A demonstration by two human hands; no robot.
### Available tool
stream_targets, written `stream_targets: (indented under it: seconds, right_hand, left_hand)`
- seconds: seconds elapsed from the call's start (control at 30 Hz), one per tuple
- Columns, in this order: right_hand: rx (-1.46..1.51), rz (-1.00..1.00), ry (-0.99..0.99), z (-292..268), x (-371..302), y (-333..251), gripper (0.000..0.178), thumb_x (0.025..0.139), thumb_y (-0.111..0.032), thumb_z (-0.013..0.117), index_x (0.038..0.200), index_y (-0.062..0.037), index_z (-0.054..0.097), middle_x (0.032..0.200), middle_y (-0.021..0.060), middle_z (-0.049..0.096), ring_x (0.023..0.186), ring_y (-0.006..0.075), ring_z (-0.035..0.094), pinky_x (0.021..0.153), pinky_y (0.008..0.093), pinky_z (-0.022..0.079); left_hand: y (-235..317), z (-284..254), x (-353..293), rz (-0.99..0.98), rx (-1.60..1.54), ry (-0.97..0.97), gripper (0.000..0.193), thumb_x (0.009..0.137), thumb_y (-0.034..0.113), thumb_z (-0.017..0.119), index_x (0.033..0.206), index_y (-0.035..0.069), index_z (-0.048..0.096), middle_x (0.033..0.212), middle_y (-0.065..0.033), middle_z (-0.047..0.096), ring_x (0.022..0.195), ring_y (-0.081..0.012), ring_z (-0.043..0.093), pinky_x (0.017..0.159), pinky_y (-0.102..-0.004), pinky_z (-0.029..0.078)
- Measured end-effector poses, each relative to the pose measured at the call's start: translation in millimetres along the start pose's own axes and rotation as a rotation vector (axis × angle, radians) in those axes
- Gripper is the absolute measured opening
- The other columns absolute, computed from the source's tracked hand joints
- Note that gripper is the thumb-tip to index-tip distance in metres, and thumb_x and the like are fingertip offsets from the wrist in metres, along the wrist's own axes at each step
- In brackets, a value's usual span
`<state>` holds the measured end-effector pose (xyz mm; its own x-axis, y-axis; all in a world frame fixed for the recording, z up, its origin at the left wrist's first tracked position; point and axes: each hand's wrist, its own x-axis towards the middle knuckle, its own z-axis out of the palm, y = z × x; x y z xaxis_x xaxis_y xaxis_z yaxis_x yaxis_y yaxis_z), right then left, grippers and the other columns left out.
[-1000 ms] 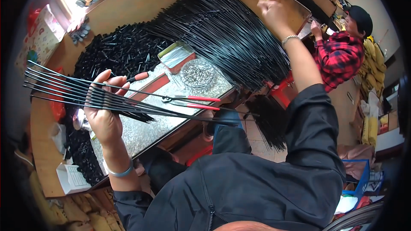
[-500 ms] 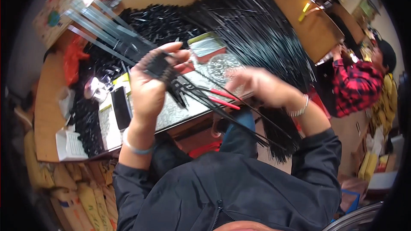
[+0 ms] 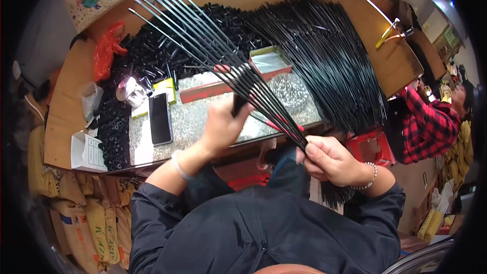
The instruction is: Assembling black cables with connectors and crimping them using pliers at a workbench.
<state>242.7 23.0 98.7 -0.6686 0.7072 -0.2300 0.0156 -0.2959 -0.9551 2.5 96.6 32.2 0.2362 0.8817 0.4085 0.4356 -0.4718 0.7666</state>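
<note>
My right hand [image 3: 332,161] is closed round the gathered near ends of a bundle of thin black rods [image 3: 276,109]. The rods fan out from it toward the far left, and a dark piece [image 3: 237,62] sits across them partway along. Below the bundle's left edge, my left hand [image 3: 223,126] is closed with its thumb up against something dark; what it grips is partly hidden by the hand and rods. Under the rods lie red-handled pliers [image 3: 277,123], their jaws covered. A clear round dish [image 3: 288,90] of small shiny bits stands just beyond.
A large heap of long black rods [image 3: 335,66] fills the back right, and short black pieces [image 3: 152,45] cover the back left. A phone [image 3: 160,119], a tin box [image 3: 270,57] and a white carton [image 3: 87,153] are on the table. Someone in a checked shirt [image 3: 431,127] sits at right.
My right hand has come back and taken hold of the rods' near ends. My left hand has moved right and lower. The bundle has swung into an even fan over the pliers.
</note>
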Motion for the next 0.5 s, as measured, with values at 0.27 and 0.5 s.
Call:
stream_targets:
  seconds: [0.27, 0.5]
  right_hand:
    - [-0.425, -0.239, 0.152, 18, 4, 64, 0.021, 0.095, -0.018, 0.038, 0.088, -0.001, 0.048, 0.056, 0.0011, 0.044, 0.046, 0.0081, 0.039, 0.045, 0.0229, 0.032]
    - [-0.597, -0.425, 0.422, 5, 102, 223, 0.014, 0.093, -0.016, 0.046, 0.091, -0.0021, 0.051, 0.061, 0.0155, 0.054, 0.057, 0.034, 0.057, 0.05, 0.0377, 0.043]
  left_hand:
    - [-145, -8, 39, 0.28, 0.062, -0.022, 0.038, 0.073, -0.002, 0.049, 0.108, 0.006, 0.06, 0.092, -0.012, 0.065, 0.079, -0.0278, 0.064, 0.064, -0.0338, 0.051]
    - [-158, -61, 64, 0.037, 1.211, -0.126, 0.057, 0.073, 0.021, 0.063, 0.126, 0.011, 0.047, 0.127, -0.0226, 0.045, 0.117, -0.0374, 0.044, 0.093, -0.0452, 0.041]
